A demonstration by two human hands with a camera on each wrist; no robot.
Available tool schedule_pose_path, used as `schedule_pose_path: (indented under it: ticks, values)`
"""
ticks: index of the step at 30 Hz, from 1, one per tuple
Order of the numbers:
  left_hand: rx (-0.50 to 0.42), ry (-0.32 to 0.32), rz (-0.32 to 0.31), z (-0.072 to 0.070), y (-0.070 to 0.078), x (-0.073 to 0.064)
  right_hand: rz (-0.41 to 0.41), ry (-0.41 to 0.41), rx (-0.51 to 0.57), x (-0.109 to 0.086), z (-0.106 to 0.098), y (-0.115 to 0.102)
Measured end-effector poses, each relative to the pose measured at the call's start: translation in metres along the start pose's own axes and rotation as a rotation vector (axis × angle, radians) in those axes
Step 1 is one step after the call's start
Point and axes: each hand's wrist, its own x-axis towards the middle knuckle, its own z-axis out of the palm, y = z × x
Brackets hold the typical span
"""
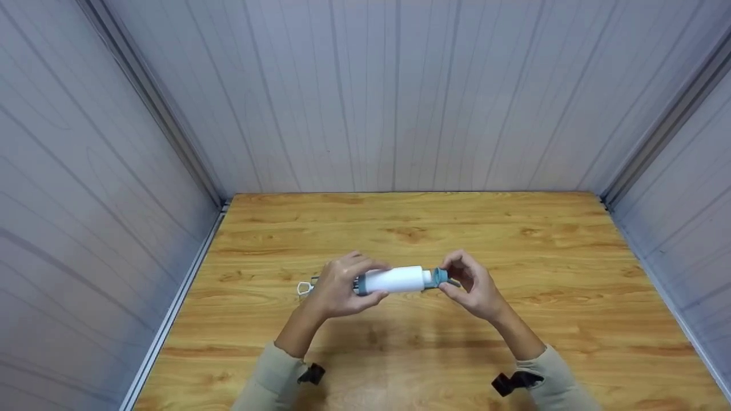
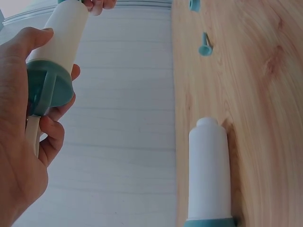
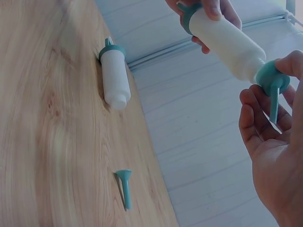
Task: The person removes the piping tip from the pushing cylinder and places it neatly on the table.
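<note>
A white syringe (image 1: 402, 279) with a teal collar and a narrow front neck lies sideways between my hands. My left hand (image 1: 344, 283) grips its barrel near the collar (image 2: 52, 80), thumb on one side and fingers around the other. A pale plunger rod (image 2: 32, 135) runs back from the collar past the palm. At the neck, my right hand (image 1: 473, 287) pinches a teal nozzle (image 3: 271, 78) between thumb and fingers. The nozzle's long thin tip points away from the barrel, and its wide end is right at the neck.
A second white syringe (image 3: 115, 80) with a teal collar lies on the wooden table (image 1: 274, 228). Near it is a loose teal nozzle (image 3: 124, 184). Pale panel walls (image 1: 394, 97) enclose the table at the back and both sides.
</note>
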Motion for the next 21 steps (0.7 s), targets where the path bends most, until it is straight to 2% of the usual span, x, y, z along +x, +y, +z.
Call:
schedule_pose_path:
  ticks: [5,11,21]
  values:
    - [-0.008,0.01,0.004,-0.002,-0.003,-0.003,-0.017,-0.001,0.006,0.0,-0.001,0.001]
    - [-0.024,0.007,-0.034,-0.004,-0.007,-0.011,0.02,-0.009,0.013,-0.002,-0.002,-0.001]
    - [-0.054,0.014,-0.095,-0.008,-0.015,-0.026,0.033,-0.02,0.023,-0.004,-0.006,-0.001]
